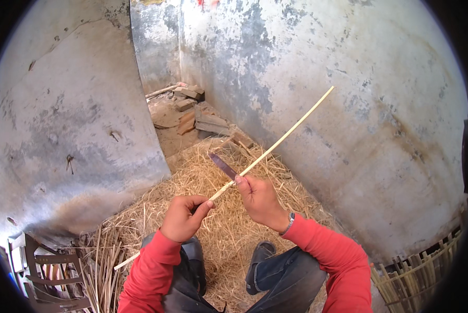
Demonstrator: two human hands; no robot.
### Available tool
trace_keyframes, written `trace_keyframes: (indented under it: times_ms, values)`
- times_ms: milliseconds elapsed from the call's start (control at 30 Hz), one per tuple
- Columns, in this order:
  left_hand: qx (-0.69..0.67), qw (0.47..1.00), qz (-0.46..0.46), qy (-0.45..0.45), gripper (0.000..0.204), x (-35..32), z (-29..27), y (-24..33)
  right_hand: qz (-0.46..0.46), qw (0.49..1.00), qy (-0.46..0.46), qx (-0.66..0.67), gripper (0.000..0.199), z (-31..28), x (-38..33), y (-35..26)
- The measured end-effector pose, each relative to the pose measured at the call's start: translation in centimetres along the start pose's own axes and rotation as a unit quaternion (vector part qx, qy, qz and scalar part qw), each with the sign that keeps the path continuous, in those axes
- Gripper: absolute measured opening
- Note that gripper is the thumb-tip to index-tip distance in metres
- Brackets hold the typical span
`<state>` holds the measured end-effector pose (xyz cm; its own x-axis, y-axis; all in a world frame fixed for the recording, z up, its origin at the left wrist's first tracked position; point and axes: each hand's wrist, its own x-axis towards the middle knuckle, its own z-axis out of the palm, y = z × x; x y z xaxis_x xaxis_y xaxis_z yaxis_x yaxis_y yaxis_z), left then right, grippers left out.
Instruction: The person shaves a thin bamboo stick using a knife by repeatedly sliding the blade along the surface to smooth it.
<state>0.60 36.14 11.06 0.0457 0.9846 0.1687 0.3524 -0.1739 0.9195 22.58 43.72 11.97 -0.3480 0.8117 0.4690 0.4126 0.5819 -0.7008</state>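
Observation:
A long, thin, pale yellow strip that looks like split bamboo [291, 129] runs slantwise from beside my left forearm up toward the right wall. My left hand [184, 216] pinches it near its lower part, thumb on top. Further up the strip, my right hand [262, 202] is closed around a knife [222, 165] whose dark blade points up and left. Its handle is hidden in my fist. The blade crosses the strip beside my right thumb, where the surface looks roughened. A metal-banded watch [289, 223] circles my right wrist.
Curly shavings [218, 240] cover the floor around my shoes. Thin sticks [101, 271] lie at the left by a dark wooden chair [56, 276]. Bricks [189, 94] and boards rest by the doorway. A slatted bamboo basket [416, 279] stands at lower right, near the stained wall [369, 130].

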Motion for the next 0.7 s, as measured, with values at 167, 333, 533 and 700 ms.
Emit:
trace_keyframes:
  times_ms: [167, 333, 533, 700]
  values:
    - [-0.047, 0.998, -0.023, -0.019, 0.023, -0.2, -0.2, -0.3, 0.024, 0.998, -0.026, 0.043, 0.041, 1.1, -0.6, -0.5]
    - [-0.102, 0.992, -0.054, -0.047, 0.023, -0.1, -0.8, -0.3, 0.044, 0.993, -0.051, 0.095, 0.05, 1.7, -0.6, 1.1]
    - [-0.164, 0.976, -0.106, -0.093, 0.026, -0.1, -1.6, -0.1, 0.16, 0.957, -0.102, 0.22, 0.05, -1.0, 1.0, 1.2]
    - [-0.173, 0.967, -0.115, -0.146, 0.031, -0.4, -2.6, -0.4, 0.018, 0.974, 0.225, -0.033, 0.047, -6.1, 3.0, 4.0]
